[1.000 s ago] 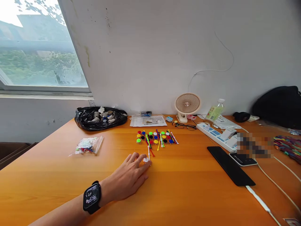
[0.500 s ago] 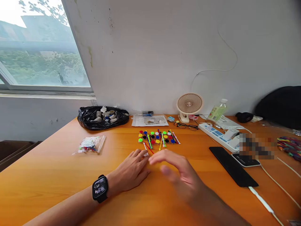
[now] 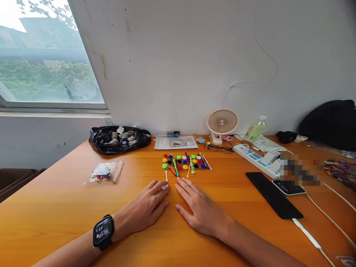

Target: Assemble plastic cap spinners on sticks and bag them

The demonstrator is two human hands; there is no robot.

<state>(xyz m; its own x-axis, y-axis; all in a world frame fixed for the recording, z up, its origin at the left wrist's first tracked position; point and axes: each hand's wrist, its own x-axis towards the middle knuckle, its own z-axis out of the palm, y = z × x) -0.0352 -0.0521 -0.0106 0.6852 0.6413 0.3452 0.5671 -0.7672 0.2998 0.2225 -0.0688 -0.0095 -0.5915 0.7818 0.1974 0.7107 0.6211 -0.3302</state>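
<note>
My left hand [image 3: 147, 203], with a black smartwatch [image 3: 103, 232] on the wrist, lies on the table with its fingers stretched out. Its fingertips partly cover a small white round piece [image 3: 164, 187] and the lower end of a white arrow-shaped strip [image 3: 166, 175]. Palm down, my right hand [image 3: 198, 207] rests flat with fingers extended and nothing held. Just beyond its fingertips are a red strip [image 3: 172, 171] and a yellow arrow-shaped strip [image 3: 188, 171]. Rows of coloured round pieces [image 3: 180, 162] and more strips lie farther back.
A clear bag of small parts [image 3: 104, 172] lies at left, before a black plastic bag [image 3: 97, 142]. At the back stand a fan [image 3: 222, 122] and a bottle [image 3: 255, 131], with glasses [image 3: 219, 148] nearby. A power strip [image 3: 254, 159] and a black phone-like slab [image 3: 274, 194] are at right.
My right hand, raised and blurred before, has come down flat onto the table. My left hand has shifted slightly left and nearer, and the white arrow strip now points more straight away from me.
</note>
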